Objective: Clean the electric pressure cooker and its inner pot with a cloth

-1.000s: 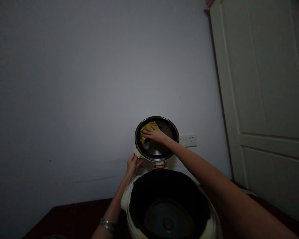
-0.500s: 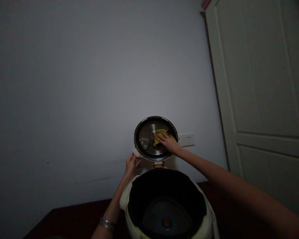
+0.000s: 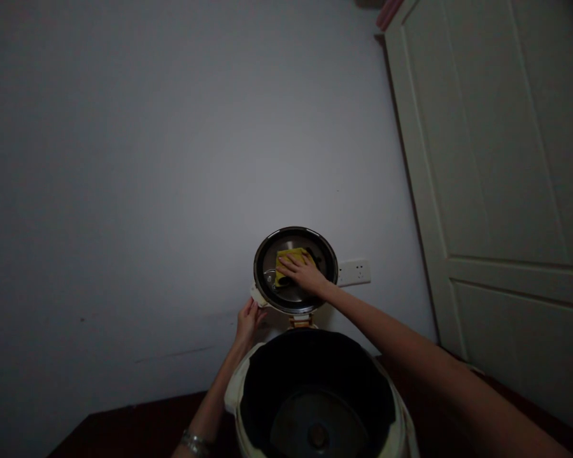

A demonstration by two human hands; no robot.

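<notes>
A cream rice cooker (image 3: pixel 241 388) stands open on a dark table, its black inner cavity facing me. Its round lid (image 3: pixel 267 289) stands upright at the back, metal inner plate showing. My right hand (image 3: pixel 305 275) presses a yellow cloth (image 3: pixel 286 261) flat against the middle of the lid's inner plate, fingers stretched over the cloth. My left hand (image 3: pixel 247 320) grips the lid's lower left edge, fingers curled around it. A metal bracelet (image 3: pixel 194 440) sits on my left wrist.
A plain grey wall fills the background. A white wall socket (image 3: pixel 356 271) sits just right of the lid. A cream panelled door (image 3: pixel 501 191) stands at the right. The dark wooden table (image 3: pixel 124 432) runs along the bottom.
My right hand has slid the yellow cloth from the right side of the lid's inner plate back toward its middle and left. My left hand stays on the lid's edge.
</notes>
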